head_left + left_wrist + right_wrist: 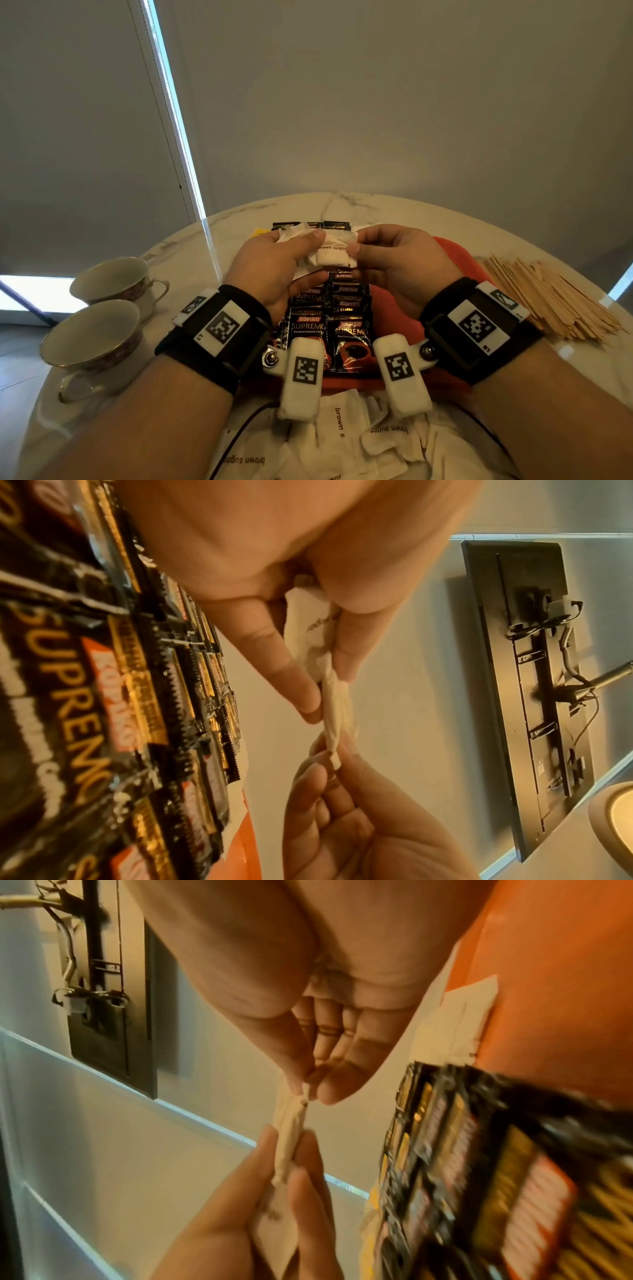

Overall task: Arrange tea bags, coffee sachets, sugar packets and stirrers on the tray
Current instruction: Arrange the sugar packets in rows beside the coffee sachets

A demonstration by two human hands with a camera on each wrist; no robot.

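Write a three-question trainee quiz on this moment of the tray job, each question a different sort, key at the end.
1. True or false: both hands pinch the same brown sugar packet above the tray.
2. Which lies on the tray already? A) coffee sachets B) stirrers C) cups
3. Fill in: the stirrers lie in a heap on the table to the person's ____ of the tray.

Key
1. True: the left hand holds one end and the right hand the other.
2. A
3. right
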